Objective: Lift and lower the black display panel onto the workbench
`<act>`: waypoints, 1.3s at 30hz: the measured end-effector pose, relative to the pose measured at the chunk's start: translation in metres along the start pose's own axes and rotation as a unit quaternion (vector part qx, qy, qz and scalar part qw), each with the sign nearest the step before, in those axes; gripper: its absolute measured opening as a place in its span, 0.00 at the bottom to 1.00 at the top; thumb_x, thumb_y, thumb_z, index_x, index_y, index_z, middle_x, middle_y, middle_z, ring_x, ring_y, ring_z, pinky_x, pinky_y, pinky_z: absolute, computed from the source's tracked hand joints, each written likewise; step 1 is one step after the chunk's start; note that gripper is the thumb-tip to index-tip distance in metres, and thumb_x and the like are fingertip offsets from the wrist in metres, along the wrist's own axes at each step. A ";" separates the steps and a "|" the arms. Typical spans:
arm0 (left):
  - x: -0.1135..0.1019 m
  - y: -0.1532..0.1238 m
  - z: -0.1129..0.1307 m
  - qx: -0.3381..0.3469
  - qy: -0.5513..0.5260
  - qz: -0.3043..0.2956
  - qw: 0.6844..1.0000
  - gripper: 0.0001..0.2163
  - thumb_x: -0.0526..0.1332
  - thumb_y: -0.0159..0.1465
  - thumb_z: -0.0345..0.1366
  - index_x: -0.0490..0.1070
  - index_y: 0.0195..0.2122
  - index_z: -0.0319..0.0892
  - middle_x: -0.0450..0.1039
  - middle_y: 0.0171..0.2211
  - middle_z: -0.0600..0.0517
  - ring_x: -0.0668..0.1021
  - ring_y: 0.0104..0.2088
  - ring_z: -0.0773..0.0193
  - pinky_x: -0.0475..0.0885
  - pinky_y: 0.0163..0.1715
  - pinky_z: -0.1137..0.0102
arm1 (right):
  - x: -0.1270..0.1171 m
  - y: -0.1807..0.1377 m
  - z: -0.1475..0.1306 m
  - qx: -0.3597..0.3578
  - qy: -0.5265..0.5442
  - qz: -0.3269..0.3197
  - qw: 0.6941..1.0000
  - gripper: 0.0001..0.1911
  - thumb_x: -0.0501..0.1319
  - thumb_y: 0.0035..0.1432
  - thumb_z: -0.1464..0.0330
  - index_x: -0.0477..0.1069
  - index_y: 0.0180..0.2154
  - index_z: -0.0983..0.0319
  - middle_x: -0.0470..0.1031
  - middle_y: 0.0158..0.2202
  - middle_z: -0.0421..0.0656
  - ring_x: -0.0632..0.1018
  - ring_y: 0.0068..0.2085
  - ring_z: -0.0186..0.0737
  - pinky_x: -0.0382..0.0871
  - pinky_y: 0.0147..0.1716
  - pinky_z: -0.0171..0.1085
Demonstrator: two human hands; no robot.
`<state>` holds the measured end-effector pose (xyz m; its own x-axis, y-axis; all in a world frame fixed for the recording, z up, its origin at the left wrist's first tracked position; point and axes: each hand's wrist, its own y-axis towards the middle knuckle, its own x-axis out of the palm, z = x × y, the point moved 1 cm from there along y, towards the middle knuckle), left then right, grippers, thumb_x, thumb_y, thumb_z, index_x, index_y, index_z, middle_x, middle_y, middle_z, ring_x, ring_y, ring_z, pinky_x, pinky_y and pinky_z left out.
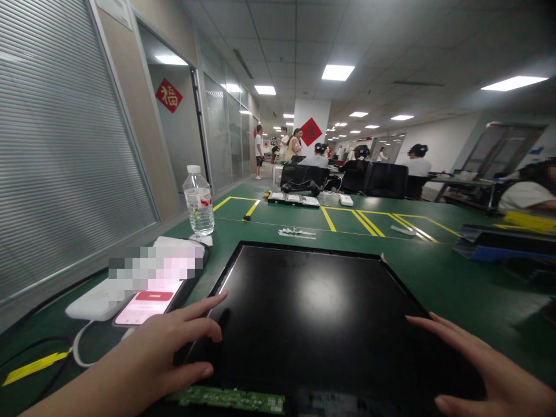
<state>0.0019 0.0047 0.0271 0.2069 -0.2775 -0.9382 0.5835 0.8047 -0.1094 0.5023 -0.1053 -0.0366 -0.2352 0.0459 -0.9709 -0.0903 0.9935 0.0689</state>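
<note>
A black flat display panel point(278, 330) lies screen up on the green table before me. Over its left edge is my left hand point(174, 341), fingers apart, with the fingertips at the rim. My right hand point(486, 365) is at the right edge, its fingers also spread, thumb low near the front corner. Neither hand is closed around anything. Along the panel's near side shows a strip of green circuit board point(234, 399), partly cut off by the bottom of the picture.
Left of the panel lie a lit phone point(150, 301), a white device point(93, 301) with cables and a water bottle point(200, 202). Yellow tape point(328, 220) marks the green table point(269, 231). Dark and blue parts point(499, 246) sit at the right. Several people are farther back.
</note>
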 end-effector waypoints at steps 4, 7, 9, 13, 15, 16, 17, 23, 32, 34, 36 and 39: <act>0.003 -0.001 -0.003 -0.019 -0.003 0.032 0.999 0.12 0.62 0.55 0.42 0.72 0.42 0.55 0.55 0.65 0.52 0.71 0.55 0.48 0.67 0.51 0.51 | 0.006 0.001 0.012 -0.009 -0.005 0.006 1.000 0.45 0.62 0.48 0.50 0.43 0.63 0.47 0.50 0.65 0.44 0.53 0.63 0.55 0.56 0.57 0.55; 0.005 0.000 -0.011 -0.032 -0.010 0.045 0.998 0.18 0.62 0.55 0.48 0.70 0.47 0.54 0.55 0.65 0.50 0.64 0.60 0.47 0.61 0.56 0.50 | 0.008 0.001 0.015 -0.009 -0.005 0.018 1.000 0.45 0.62 0.48 0.50 0.43 0.63 0.47 0.50 0.65 0.43 0.53 0.62 0.55 0.56 0.58 0.53; 0.006 0.002 -0.017 -0.039 -0.011 0.069 0.997 0.19 0.58 0.58 0.52 0.69 0.49 0.54 0.56 0.65 0.50 0.63 0.61 0.48 0.59 0.57 0.49 | 0.008 0.001 0.017 -0.001 0.001 0.024 1.000 0.44 0.62 0.48 0.51 0.46 0.63 0.47 0.51 0.64 0.43 0.54 0.62 0.54 0.55 0.58 0.52; 0.006 0.005 -0.022 -0.052 0.009 0.123 0.991 0.17 0.53 0.62 0.50 0.71 0.48 0.51 0.62 0.62 0.48 0.65 0.60 0.49 0.60 0.58 0.51 | 0.008 0.003 0.020 0.050 0.029 0.054 0.997 0.33 0.58 0.53 0.51 0.55 0.60 0.49 0.57 0.62 0.43 0.60 0.60 0.52 0.54 0.59 0.50; 0.007 0.006 -0.021 -0.054 0.022 0.133 0.989 0.16 0.52 0.63 0.47 0.72 0.47 0.50 0.64 0.60 0.47 0.67 0.59 0.49 0.61 0.57 0.52 | 0.007 0.007 0.020 0.067 0.043 0.064 0.995 0.28 0.56 0.56 0.52 0.59 0.57 0.51 0.61 0.60 0.44 0.62 0.59 0.51 0.55 0.58 0.49; 0.008 0.006 -0.020 -0.055 0.027 0.133 0.989 0.15 0.52 0.63 0.46 0.72 0.47 0.50 0.64 0.60 0.47 0.68 0.58 0.49 0.62 0.57 0.52 | 0.007 0.009 0.020 0.072 0.048 0.067 0.994 0.27 0.55 0.57 0.52 0.61 0.56 0.52 0.62 0.59 0.44 0.63 0.58 0.50 0.56 0.58 0.49; 0.010 0.006 -0.020 -0.058 0.031 0.132 0.989 0.15 0.52 0.63 0.45 0.72 0.47 0.50 0.65 0.60 0.47 0.69 0.57 0.49 0.63 0.56 0.52 | 0.006 0.011 0.020 0.077 0.053 0.071 0.993 0.26 0.54 0.57 0.51 0.63 0.55 0.53 0.64 0.58 0.45 0.65 0.57 0.50 0.57 0.57 0.49; 0.018 0.004 -0.021 -0.081 0.066 0.139 0.985 0.18 0.49 0.64 0.41 0.71 0.50 0.47 0.64 0.60 0.44 0.69 0.57 0.48 0.64 0.55 0.51 | 0.004 0.015 0.020 0.104 0.058 0.113 0.986 0.25 0.54 0.54 0.49 0.72 0.47 0.55 0.72 0.51 0.46 0.72 0.50 0.54 0.65 0.53 0.50; 0.018 0.008 -0.013 -0.066 0.075 0.118 0.988 0.21 0.47 0.61 0.31 0.69 0.53 0.41 0.66 0.58 0.41 0.70 0.56 0.49 0.65 0.55 0.53 | 0.009 0.012 0.032 0.121 0.054 0.106 0.985 0.27 0.51 0.56 0.50 0.71 0.49 0.58 0.72 0.51 0.48 0.72 0.51 0.52 0.64 0.53 0.50; 0.018 0.009 -0.013 -0.068 0.064 0.119 0.989 0.21 0.47 0.60 0.29 0.70 0.52 0.40 0.66 0.58 0.40 0.70 0.56 0.49 0.65 0.54 0.53 | 0.009 0.012 0.032 0.117 0.050 0.108 0.986 0.27 0.52 0.56 0.50 0.72 0.48 0.59 0.72 0.51 0.49 0.72 0.50 0.52 0.64 0.53 0.50; 0.019 0.009 -0.014 -0.062 0.051 0.126 0.989 0.21 0.47 0.60 0.28 0.71 0.51 0.39 0.66 0.57 0.39 0.71 0.55 0.49 0.66 0.54 0.54 | 0.009 0.013 0.033 0.110 0.049 0.116 0.986 0.26 0.52 0.55 0.50 0.74 0.46 0.59 0.73 0.50 0.49 0.73 0.49 0.53 0.65 0.52 0.51; 0.023 0.010 -0.019 -0.044 0.028 0.152 0.987 0.21 0.47 0.59 0.28 0.71 0.50 0.41 0.67 0.55 0.40 0.71 0.54 0.50 0.67 0.53 0.55 | 0.011 0.013 0.037 0.102 0.051 0.121 0.986 0.24 0.53 0.55 0.51 0.74 0.46 0.56 0.73 0.49 0.48 0.73 0.49 0.53 0.65 0.52 0.51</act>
<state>-0.0022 0.0163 -0.0014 0.3163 0.0109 -0.9486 0.4304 0.8894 0.1537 0.5342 -0.0882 -0.0546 -0.3235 0.2838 -0.9026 0.1740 0.9555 0.2381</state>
